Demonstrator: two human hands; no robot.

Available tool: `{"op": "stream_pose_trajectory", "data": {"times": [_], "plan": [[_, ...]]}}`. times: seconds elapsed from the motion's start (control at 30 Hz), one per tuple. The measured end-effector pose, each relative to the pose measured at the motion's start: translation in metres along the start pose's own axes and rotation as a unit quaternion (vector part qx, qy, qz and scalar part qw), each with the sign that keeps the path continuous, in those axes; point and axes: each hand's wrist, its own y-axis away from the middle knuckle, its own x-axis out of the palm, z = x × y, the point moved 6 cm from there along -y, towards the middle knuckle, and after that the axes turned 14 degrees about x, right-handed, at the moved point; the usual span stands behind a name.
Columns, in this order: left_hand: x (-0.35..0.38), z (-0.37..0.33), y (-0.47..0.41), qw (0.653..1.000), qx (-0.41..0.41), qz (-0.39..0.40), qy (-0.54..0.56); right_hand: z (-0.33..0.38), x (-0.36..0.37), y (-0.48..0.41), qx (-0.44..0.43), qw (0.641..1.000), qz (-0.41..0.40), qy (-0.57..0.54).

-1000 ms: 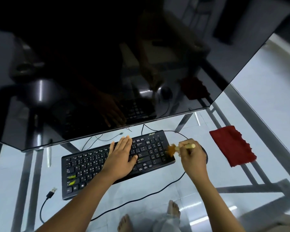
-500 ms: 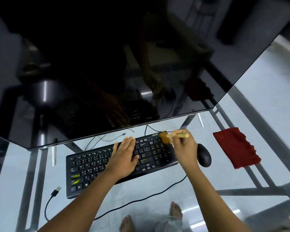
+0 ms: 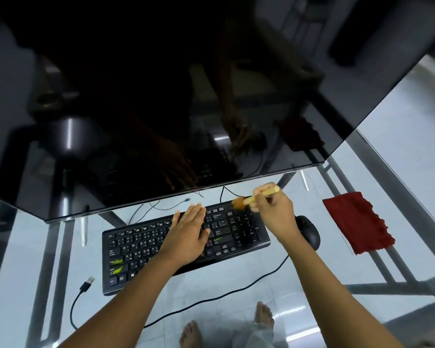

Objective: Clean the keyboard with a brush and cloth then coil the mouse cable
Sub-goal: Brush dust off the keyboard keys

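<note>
Keyboard [image 3: 146, 249]: white key legends, partly legible, e.g. Q, W, Z, X on left letter rows and Ctrl near the bottom row; secondary script chars beside the letters too small to read. Small white print on upper-right keys and a logo at the rear edge too blurred to read. No legible text, brand or nos. on monitor [image 3: 161, 96], mouse [image 3: 309, 232] or cloth [image 3: 357, 222].
</note>
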Motion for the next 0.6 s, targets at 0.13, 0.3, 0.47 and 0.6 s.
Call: {"op": "stream_pose_trajectory", "data": {"times": [0.13, 0.3, 0.47, 0.6], "plan": [[-0.009, 0.002, 0.010, 0.996, -0.053, -0.049, -0.055, -0.014, -0.004, 0.011, 0.025, 1.000, -0.001, 0.003], [0.002, 0.004, 0.027, 0.995, -0.052, 0.006, -0.080, -0.033, -0.005, 0.039, 0.001, 1.000, 0.026, 0.016], [0.005, 0.006, 0.040, 0.997, -0.056, 0.010, -0.061, -0.046, -0.009, 0.054, 0.020, 1.000, 0.000, -0.021], [0.006, 0.007, 0.041, 0.996, -0.057, 0.027, -0.059, -0.053, -0.010, 0.056, 0.093, 0.994, -0.022, -0.053]]}}
